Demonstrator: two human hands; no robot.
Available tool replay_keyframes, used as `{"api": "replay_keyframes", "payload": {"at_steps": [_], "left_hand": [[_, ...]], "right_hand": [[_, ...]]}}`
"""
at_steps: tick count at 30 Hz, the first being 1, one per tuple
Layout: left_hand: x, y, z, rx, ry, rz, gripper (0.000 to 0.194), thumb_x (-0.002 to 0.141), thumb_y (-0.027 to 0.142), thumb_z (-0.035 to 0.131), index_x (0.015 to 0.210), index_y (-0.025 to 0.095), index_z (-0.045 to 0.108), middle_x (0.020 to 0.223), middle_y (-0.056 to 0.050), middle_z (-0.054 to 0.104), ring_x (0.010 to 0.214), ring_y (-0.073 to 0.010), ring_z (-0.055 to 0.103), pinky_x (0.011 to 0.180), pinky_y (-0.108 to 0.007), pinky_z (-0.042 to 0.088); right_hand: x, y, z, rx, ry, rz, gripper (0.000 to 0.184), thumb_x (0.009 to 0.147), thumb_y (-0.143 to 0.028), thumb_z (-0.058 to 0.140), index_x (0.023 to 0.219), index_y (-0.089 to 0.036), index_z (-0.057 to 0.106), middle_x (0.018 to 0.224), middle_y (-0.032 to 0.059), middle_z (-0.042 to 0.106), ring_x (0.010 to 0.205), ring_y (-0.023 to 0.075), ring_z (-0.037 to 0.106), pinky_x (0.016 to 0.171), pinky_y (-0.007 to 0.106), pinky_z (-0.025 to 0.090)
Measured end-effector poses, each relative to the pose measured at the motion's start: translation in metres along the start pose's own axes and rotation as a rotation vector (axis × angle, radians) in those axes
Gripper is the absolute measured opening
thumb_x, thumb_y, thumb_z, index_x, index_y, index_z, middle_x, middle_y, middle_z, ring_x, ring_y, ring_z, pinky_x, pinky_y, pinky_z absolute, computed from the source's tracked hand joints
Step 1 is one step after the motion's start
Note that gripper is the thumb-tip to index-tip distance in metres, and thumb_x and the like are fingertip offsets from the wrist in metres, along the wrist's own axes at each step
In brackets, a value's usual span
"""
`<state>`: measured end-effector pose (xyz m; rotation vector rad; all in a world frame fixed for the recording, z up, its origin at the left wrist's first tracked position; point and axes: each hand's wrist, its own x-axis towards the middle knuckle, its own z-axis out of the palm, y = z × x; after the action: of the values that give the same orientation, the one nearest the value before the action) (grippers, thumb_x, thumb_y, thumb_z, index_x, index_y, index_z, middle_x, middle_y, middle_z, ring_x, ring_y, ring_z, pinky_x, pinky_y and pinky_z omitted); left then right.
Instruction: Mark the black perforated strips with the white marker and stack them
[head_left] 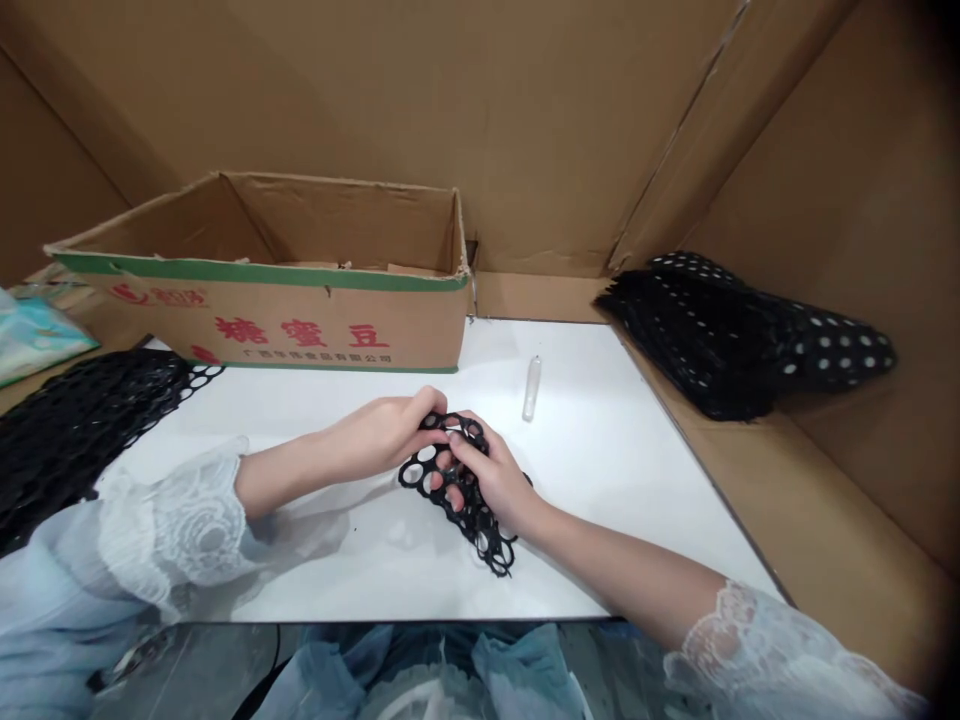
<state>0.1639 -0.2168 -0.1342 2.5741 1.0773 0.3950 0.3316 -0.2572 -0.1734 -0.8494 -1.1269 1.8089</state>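
Note:
A piece of black mesh fabric (469, 495) with large round holes is bunched between my two hands, above the white tabletop. My left hand (409, 432) pinches its upper left edge between thumb and fingers. My right hand (499, 472) is closed round the mesh from the right, its thumb on top and some fingertips showing through the holes. The lower end of the mesh hangs loose toward the table's front edge. Just beyond my right hand, a small clear tube (532, 388) lies on the table.
A cardboard box (330, 315) with green trim and red lettering stands at the back left. Black holed mesh (82, 430) lies at the left. On the right, a stack of black dotted fabric (735, 335) rests against the cardboard wall. A plastic packet (41, 338) sits far left.

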Motion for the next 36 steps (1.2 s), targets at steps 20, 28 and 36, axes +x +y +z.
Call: {"api": "replay_keyframes", "payload": {"at_steps": [20, 28, 36], "left_hand": [[0.031, -0.036, -0.109, 0.440, 0.631, -0.119, 0.036, 0.090, 0.036, 0.031, 0.103, 0.015, 0.056, 0.109, -0.006, 0.054, 0.106, -0.0171, 0.044, 0.093, -0.035, 0.032], [-0.004, 0.015, -0.020, 0.092, -0.180, 0.022, 0.031, 0.087, 0.037, 0.034, 0.077, 0.017, 0.055, 0.065, -0.002, 0.057, 0.059, -0.0135, 0.052, 0.054, -0.023, 0.037], [-0.049, -0.016, -0.064, -0.036, 0.009, -0.287, 0.026, 0.084, 0.034, 0.039, 0.070, 0.017, 0.052, 0.064, 0.002, 0.056, 0.060, -0.0114, 0.050, 0.056, -0.020, 0.035]], "right_hand": [[0.007, 0.007, -0.007, -0.316, 0.053, -0.132, 0.030, 0.075, -0.044, 0.054, 0.088, -0.018, 0.047, 0.069, -0.0014, 0.049, 0.062, 0.0107, 0.049, 0.060, 0.025, 0.040], [0.003, 0.001, -0.009, -0.500, -0.134, -0.150, 0.026, 0.080, -0.042, 0.048, 0.085, -0.016, 0.052, 0.076, 0.0010, 0.054, 0.065, 0.0111, 0.048, 0.062, 0.026, 0.039], [0.001, -0.013, -0.021, -0.923, -0.327, -0.112, 0.024, 0.078, -0.041, 0.051, 0.088, -0.020, 0.053, 0.089, 0.0041, 0.053, 0.087, 0.0173, 0.048, 0.080, 0.032, 0.039]]}}
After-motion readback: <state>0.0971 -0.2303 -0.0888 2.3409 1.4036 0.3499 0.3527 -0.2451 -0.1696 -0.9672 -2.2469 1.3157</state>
